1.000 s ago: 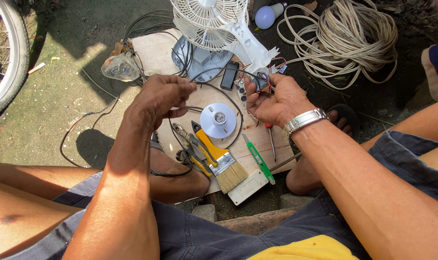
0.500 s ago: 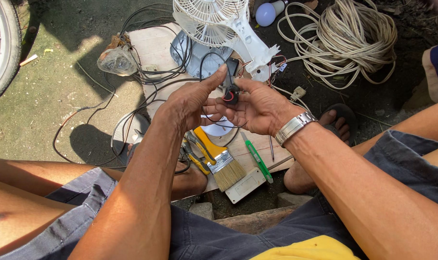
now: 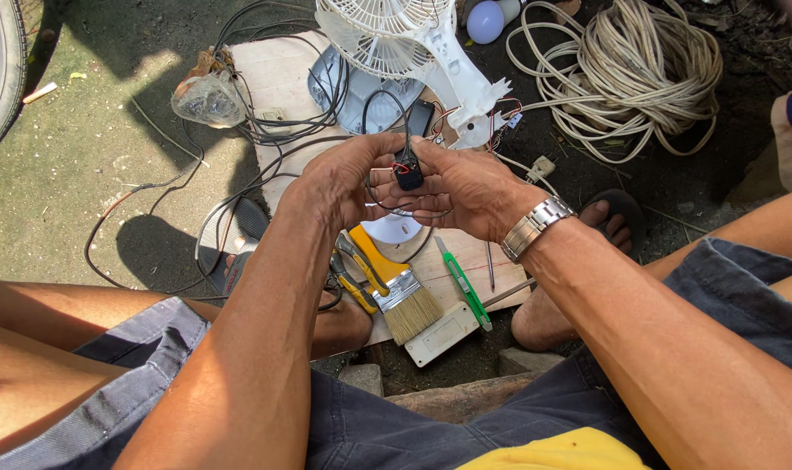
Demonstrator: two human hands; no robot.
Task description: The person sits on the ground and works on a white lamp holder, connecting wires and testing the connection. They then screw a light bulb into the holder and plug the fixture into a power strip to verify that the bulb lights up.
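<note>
- my left hand (image 3: 339, 178) and my right hand (image 3: 474, 191) meet in front of me, above the wooden board (image 3: 283, 78) that lies on the ground.
- between them i hold a small black electrical part (image 3: 408, 170) with a spot of red on it; the fingers of both hands are closed round it, thumbs and fingertips pinching it from either side.
- thin black wires (image 3: 387, 109) run up from the part, away from my fingers, toward the white fan (image 3: 396, 35) lying just beyond my hands.
- under my fingers, a white round disc (image 3: 392, 231) shows on the board, partly hidden by my hands.
- nearer to me than my fingers lie a yellow-handled paintbrush (image 3: 396, 283), a pair of yellow-handled pliers (image 3: 352, 270) just left of it, and a green-handled tool (image 3: 461, 287) just right of it.
- a white flat rectangular piece (image 3: 439, 335) sits at the near edge of the board, touching the brush's bristles.
- far beyond my right hand, a coil of pale cable (image 3: 640, 70) lies on the dirt.
- far left of my left hand, a clear crumpled plastic thing (image 3: 206, 97) rests at the board's corner.
- a metal watch (image 3: 535, 226) is on my right wrist.
</note>
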